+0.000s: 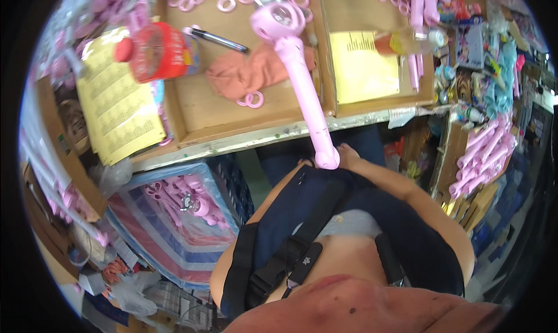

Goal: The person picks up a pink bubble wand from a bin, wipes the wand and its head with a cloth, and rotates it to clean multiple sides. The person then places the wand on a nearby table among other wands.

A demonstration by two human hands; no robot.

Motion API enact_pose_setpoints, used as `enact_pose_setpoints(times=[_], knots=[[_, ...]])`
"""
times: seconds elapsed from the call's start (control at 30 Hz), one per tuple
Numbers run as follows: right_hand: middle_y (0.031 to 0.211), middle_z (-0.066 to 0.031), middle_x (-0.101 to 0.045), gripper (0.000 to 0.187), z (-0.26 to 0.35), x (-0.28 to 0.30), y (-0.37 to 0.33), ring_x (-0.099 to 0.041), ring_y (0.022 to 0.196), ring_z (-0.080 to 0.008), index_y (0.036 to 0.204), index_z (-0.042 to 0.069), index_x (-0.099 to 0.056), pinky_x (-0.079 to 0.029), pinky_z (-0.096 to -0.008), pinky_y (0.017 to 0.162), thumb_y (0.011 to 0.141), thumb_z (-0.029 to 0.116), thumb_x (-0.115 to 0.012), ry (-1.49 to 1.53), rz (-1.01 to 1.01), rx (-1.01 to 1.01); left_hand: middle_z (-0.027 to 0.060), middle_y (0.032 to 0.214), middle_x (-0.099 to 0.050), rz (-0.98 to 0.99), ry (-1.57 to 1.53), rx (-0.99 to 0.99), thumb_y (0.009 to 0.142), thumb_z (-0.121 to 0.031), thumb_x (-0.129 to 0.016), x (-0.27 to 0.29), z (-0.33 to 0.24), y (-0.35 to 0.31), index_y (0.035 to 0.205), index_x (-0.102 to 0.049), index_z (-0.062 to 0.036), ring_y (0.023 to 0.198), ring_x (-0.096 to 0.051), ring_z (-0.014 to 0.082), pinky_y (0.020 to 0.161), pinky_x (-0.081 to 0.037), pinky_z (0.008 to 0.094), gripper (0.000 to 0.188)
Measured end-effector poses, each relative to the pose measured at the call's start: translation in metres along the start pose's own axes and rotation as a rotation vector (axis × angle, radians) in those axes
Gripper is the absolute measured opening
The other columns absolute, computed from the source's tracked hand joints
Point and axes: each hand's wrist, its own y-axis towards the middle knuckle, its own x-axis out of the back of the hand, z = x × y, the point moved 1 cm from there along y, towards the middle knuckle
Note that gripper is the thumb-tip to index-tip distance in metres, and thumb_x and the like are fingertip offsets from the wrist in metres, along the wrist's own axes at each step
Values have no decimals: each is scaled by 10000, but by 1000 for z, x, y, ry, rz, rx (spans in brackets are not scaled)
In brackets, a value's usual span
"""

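A long pink plastic toy wand slants from the cardboard tray down past the bench edge to my lap. Its round head has a clear, shiny part in the middle, and silvery metal shows just behind it. Beside the wand's rounded lower end is my right hand, its fingers mostly hidden. My left hand shows only in part on the other side of that end. Whether either hand grips the wand cannot be made out. An orange cloth lies under the wand, with loose pink rings against it.
The tray also holds a pen and more pink rings. A red bottle lies at its left, near yellow printed sheets. Rightward are another yellow sheet and a clear bottle. A lined bin holds pink parts.
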Motion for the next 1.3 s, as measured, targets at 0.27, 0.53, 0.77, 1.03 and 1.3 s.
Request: enact_pose_setpoints(times=[0.27, 0.53, 0.77, 1.03, 1.3], knots=[[949, -20, -576, 250, -42, -103, 71, -573, 914, -207, 1035, 252, -585, -444, -356, 760, 878, 181, -403, -190, -34, 215, 154, 1141, -599, 56, 53, -27, 810, -379, -631, 0, 43, 49, 1119, -578, -4, 1069, -558, 292, 898, -439, 365, 489], [952, -137, -608, 187, -38, -31, 22, -586, 924, -303, 919, 65, -627, -477, -395, 793, 829, 173, -504, 541, -385, 241, 193, 1155, -589, 38, 184, 17, 783, -402, -640, 1, 29, 30, 1130, -573, 6, 1085, -553, 329, 917, -435, 376, 539], [973, -135, -625, 165, -118, -97, -46, -597, 932, -281, 942, 55, -634, -473, -355, 812, 872, 153, -522, 997, -1168, -119, 162, 1192, -578, 234, 905, 230, 891, -358, -419, -18, 48, 28, 1163, -584, -73, 1115, -545, 308, 964, -391, 416, 427], [904, -171, -658, 234, -181, -289, -44, -638, 871, -293, 945, 31, -643, -484, -358, 770, 843, 209, -530, 1037, -807, -434, 85, 870, -657, -611, 333, -466, 864, -165, -574, -80, -136, -85, 934, -637, -36, 849, -606, 276, 790, -477, 336, 160], [743, 30, -543, 83, -98, -107, -216, -501, 637, -52, 843, 54, -576, -425, -211, 569, 847, 131, -607, 1474, -807, 583, 109, 1035, -592, 784, 334, -1270, 913, -78, -438, -178, -298, -185, 1061, -618, -25, 932, -550, 253, 855, -401, 399, 239]])
